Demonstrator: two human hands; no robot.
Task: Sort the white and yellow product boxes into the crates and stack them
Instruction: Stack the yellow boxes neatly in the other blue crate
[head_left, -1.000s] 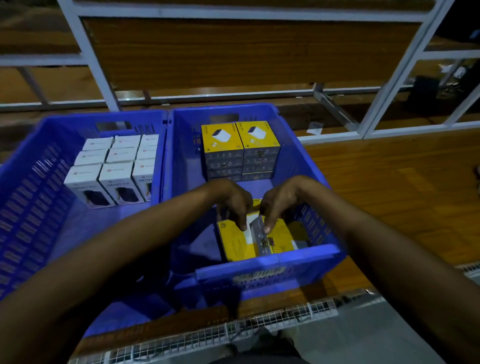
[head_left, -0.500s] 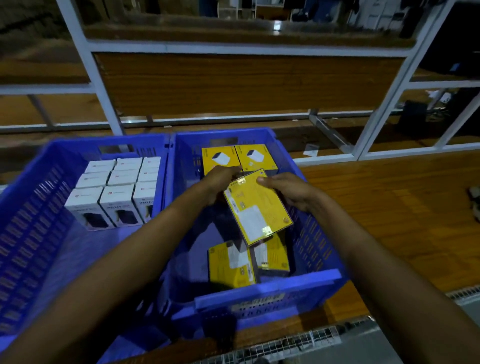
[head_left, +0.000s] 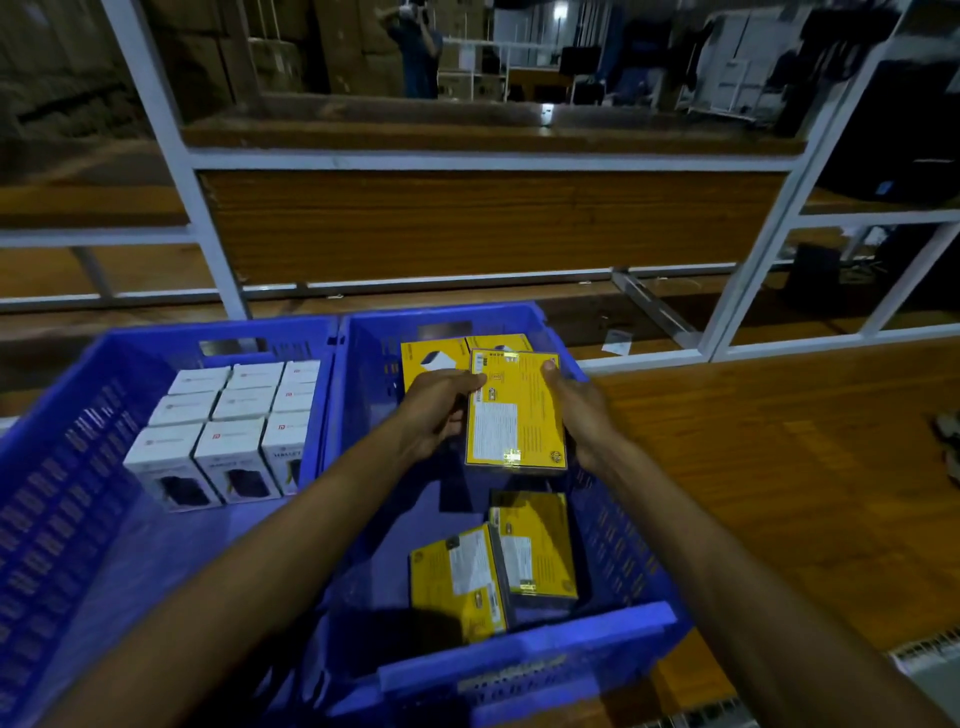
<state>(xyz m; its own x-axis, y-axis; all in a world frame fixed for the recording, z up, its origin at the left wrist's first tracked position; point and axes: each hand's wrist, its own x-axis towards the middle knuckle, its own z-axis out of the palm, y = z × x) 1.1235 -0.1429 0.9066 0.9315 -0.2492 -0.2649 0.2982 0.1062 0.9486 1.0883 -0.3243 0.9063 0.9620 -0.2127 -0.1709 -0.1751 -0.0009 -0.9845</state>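
Pretty far along by the look of it: the white boxes (head_left: 234, 415) are lined up in rows in the left crate (head_left: 78, 415), just beside the right blue crate (head_left: 524, 670), and a yellow stack (head_left: 434, 356) is built against that crate's far wall. Two loose yellow boxes (head_left: 457, 582) are left lying near its front wall, probably to be stacked next. One yellow box (head_left: 514, 410) is held label-up above the crate's middle, gripped along its long edges between the left hand (head_left: 436, 410) and right hand (head_left: 576, 410), both arms stretched forward.
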